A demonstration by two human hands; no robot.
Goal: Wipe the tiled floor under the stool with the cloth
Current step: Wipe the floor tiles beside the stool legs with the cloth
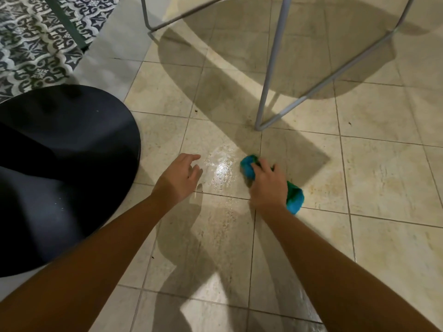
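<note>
My right hand point(267, 185) presses a bunched blue and green cloth point(248, 166) onto the beige tiled floor point(371, 178), fingers closed over it. One end of the cloth sticks out in front of my fingers, the other to the right of my wrist. A wet, shiny patch point(223, 171) lies just left of the cloth. My left hand point(181, 176) hovers open above the floor, left of that patch, holding nothing. The grey metal legs of a stool point(268, 75) stand beyond the cloth, the nearest foot a short way behind it.
A round black seat or disc point(79, 144) fills the left side, close to my left forearm. Patterned dark and white tiles point(36, 41) with a dark green bar lie at the top left. A second leg frame point(153, 22) stands at the top centre.
</note>
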